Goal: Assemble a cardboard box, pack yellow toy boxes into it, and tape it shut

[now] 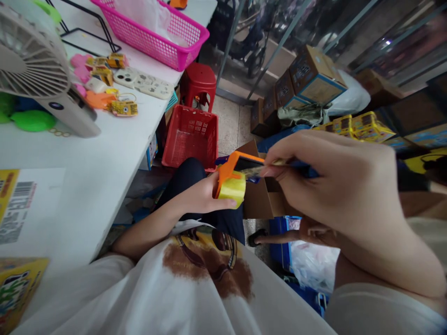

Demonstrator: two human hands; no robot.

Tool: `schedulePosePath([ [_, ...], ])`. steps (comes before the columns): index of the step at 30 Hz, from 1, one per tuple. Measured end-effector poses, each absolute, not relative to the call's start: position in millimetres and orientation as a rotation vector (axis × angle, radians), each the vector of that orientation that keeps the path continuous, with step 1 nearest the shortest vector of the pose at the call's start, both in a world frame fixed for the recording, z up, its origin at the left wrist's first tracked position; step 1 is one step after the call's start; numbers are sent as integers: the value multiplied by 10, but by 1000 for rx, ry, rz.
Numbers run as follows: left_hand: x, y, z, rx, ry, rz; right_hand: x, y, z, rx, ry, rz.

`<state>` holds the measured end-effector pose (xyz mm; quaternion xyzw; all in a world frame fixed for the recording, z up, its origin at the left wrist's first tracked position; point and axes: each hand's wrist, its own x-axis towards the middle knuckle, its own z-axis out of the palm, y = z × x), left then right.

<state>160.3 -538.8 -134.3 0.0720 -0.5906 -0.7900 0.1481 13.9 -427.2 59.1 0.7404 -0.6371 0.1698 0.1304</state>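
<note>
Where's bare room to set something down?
Best patch: white table, between fan and barcode panel, out to the edge. Smaller: floor tiles between red basket and cartons. Crowded: table's far end, with fan, trinkets, phone case, pink basket.

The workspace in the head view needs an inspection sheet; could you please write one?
Surface: white table, visible top looks dry.
Job's things: orange-and-yellow tape dispenser, held off the table; thin strip beside it, blurred.
Clutter: fan, pink basket, phone case and small trinkets on the table.
Hands: left hand grips the dispenser; right hand pinches the strip.
Cables: nothing seen.
Surroundings: red crate, red stool, stacked cartons, another person's leg.
</note>
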Motion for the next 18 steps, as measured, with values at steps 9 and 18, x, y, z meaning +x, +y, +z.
schedulePosePath([
  [9, 1526, -5311, -1251, 316, -1567, -2528, 166, -4382, 497, 2257, -1875, 504],
  [18, 1553, -5300, -1444, 67, -1716, -2425, 126, -4277, 641, 2059, -1999, 465],
])
